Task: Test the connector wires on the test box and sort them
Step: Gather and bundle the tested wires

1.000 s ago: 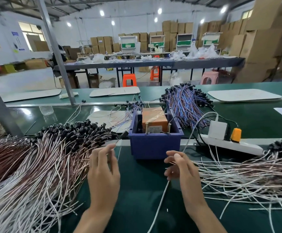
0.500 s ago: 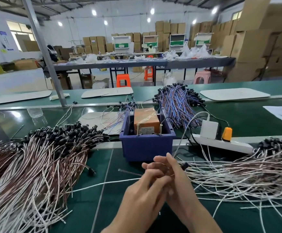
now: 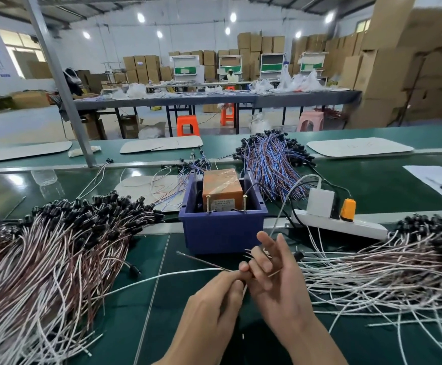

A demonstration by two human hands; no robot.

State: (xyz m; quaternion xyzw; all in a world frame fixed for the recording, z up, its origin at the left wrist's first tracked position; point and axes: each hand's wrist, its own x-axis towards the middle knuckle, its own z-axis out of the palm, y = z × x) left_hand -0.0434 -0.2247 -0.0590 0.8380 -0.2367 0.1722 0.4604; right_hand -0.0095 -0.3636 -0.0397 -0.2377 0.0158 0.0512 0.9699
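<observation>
Pinching white connector wire (image 3: 161,276) in your left hand (image 3: 212,306), just before blue bin (image 3: 222,233); your right hand (image 3: 280,291) fingers (image 3: 266,241) half-straight, wire crossing them, grip unclear. Bin holds orange test box (image 3: 222,185), two brass screws (image 3: 208,204) upright at front.

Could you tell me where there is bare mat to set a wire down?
Bare mat lies between the left wire pile and the blue bin, crossed by one white wire. Right of the right hand, loose wires crowd it.

You've got bright, even light off the ceiling lamps (image 3: 140,17) and a blown-out window (image 3: 17,46); glare near the belt's (image 3: 14,179) left edge, boxes (image 3: 430,64) on the right smeared, edges fisheyed.
</observation>
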